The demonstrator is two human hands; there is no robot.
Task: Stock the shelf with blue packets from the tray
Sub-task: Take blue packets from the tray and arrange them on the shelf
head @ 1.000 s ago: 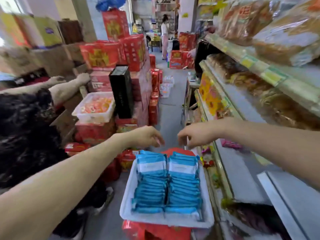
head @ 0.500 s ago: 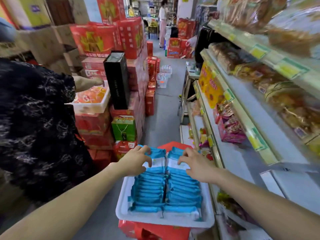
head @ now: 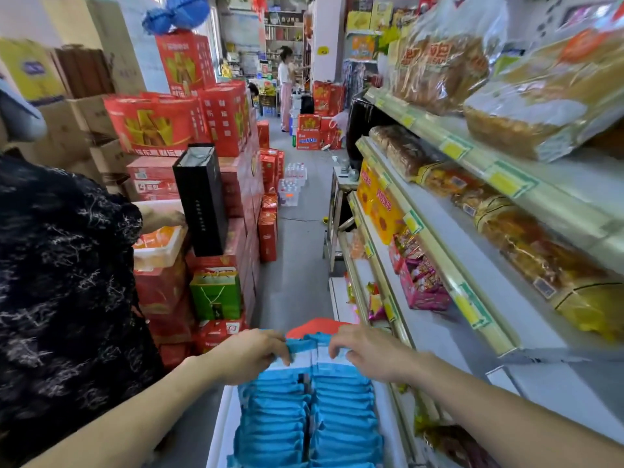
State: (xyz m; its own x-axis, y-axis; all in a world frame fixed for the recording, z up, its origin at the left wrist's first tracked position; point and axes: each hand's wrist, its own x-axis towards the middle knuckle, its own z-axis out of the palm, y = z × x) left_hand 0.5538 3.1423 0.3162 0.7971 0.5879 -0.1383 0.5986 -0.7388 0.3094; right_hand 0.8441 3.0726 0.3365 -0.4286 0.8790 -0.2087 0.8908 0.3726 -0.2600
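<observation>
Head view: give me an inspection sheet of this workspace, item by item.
Surface: white tray at the bottom of the view, on something red.
Job's things: blue packets stand in two rows in the tray; shelf on the right has bare space beside pink snack packs.
Clutter: stacked red boxes, a black box, a green bag on the left.
Grippers: left hand and right hand grip the far packets with their fingers.
Cables: nothing seen.
Surroundings: a person in dark patterned clothing close on the left; another person far down the aisle.
</observation>
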